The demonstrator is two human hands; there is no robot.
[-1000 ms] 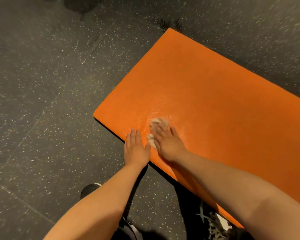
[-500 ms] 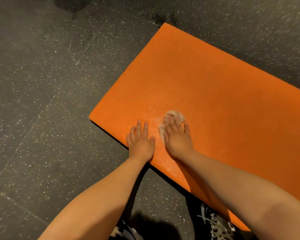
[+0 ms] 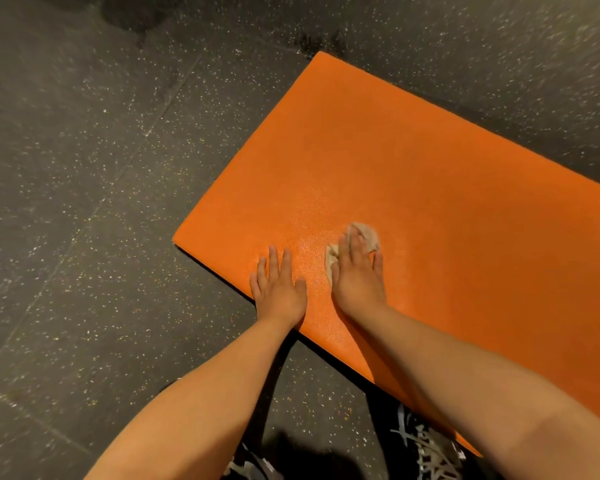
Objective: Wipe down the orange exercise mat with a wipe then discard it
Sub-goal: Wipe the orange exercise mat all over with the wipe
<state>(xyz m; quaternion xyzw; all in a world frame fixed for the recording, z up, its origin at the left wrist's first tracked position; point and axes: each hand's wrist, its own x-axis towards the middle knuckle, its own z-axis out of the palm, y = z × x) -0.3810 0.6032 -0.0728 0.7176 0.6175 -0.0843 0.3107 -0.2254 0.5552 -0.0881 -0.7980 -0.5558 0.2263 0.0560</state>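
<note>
Right now I am in the wiping step. My right hand (image 3: 357, 275) lies flat, its straight fingers pressing the crumpled wipe (image 3: 366, 235) onto the orange mat (image 3: 430, 188), a little in from the mat's near edge and not far from its left corner. My left hand (image 3: 279, 289) rests palm-down on the mat's near edge, just beside the right, fingers straight and slightly spread, bracing me. Neither hand grips anything. A damp sheen shows on the mat around the wipe, while the rest looks dry, so I judge the job early. Next I need even pressure and long sweeps across that dry stretch.
</note>
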